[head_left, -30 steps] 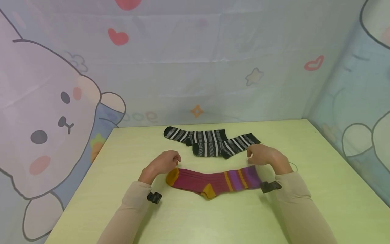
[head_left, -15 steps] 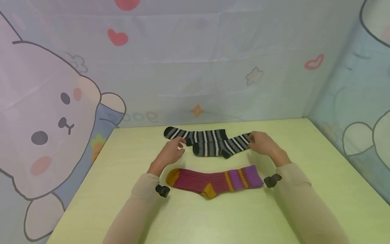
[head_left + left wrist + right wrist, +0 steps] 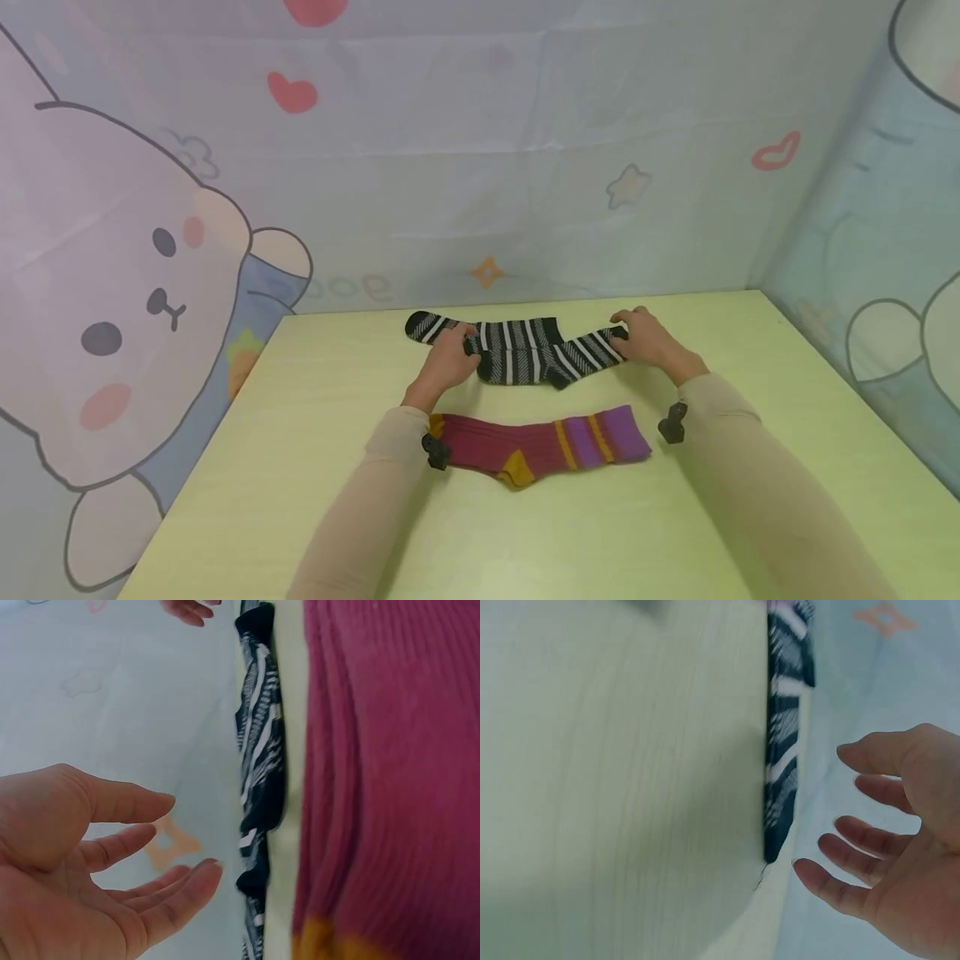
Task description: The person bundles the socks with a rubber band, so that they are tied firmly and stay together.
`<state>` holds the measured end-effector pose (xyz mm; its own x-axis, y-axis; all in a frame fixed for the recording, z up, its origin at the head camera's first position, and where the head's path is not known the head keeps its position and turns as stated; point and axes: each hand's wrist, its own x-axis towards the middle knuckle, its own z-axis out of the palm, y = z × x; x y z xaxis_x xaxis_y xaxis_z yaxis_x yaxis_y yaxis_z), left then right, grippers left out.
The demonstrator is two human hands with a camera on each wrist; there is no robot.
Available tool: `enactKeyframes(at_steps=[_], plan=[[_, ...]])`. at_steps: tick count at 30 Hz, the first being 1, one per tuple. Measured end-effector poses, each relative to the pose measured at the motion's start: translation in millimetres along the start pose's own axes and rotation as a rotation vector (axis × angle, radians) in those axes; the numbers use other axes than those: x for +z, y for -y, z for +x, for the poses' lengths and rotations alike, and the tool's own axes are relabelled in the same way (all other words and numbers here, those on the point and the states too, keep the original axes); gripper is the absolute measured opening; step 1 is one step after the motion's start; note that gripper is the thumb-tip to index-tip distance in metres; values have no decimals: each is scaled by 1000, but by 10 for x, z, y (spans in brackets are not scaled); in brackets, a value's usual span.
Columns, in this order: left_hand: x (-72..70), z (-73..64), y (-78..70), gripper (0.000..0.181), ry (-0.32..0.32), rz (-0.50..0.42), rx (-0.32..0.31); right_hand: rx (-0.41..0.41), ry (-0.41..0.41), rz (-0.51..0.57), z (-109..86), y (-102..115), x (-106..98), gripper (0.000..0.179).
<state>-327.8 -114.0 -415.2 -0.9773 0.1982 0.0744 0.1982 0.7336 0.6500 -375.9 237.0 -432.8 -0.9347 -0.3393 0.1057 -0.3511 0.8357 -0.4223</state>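
Two black-and-white striped socks lie overlapping near the back of the table: the front striped sock [image 3: 517,367] partly covers the rear striped sock [image 3: 517,333]. My left hand [image 3: 448,358] hovers at the toe end of the front one, thumb and fingers spread apart with nothing between them in the left wrist view. At that sock's cuff end is my right hand [image 3: 651,340]; its fingers are loosely bent and hold nothing in the right wrist view. Closer to me lies a maroon sock [image 3: 495,444] with yellow heel and purple cuff, its toe partly hidden behind my left wrist.
The pale yellow-green table [image 3: 570,542] ends at the back against a printed cloth wall [image 3: 450,167]. A small dark camera [image 3: 435,451] sits on the left wrist and another camera [image 3: 672,422] on the right. A thin thread [image 3: 760,877] trails from the striped cuff.
My left hand has moved forward and right, from beside the maroon sock's toe to the striped socks. My right hand has moved forward to the striped cuff. The socks stay in place.
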Motion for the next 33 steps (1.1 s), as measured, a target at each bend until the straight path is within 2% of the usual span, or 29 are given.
enactKeyframes(at_steps=[5, 11, 15, 18, 25, 33], plan=[[109, 38, -14, 44, 28, 51, -36, -5, 38, -15, 55, -69, 18, 46], [132, 93, -53, 47, 41, 102, -72, 28, 56, -15, 98, -98, 33, 47], [176, 145, -40, 46, 52, 113, -124, 48, 65, -30, 126, -159, 75, 46], [217, 182, -17, 46, 55, 117, -141, 63, 65, -44, 147, -203, 101, 44], [252, 242, -14, 43, 36, 122, -142, 88, 51, 8, 197, -243, 101, 43], [306, 236, -33, 44, 80, 91, -137, 136, 45, 60, 213, -229, 117, 43]])
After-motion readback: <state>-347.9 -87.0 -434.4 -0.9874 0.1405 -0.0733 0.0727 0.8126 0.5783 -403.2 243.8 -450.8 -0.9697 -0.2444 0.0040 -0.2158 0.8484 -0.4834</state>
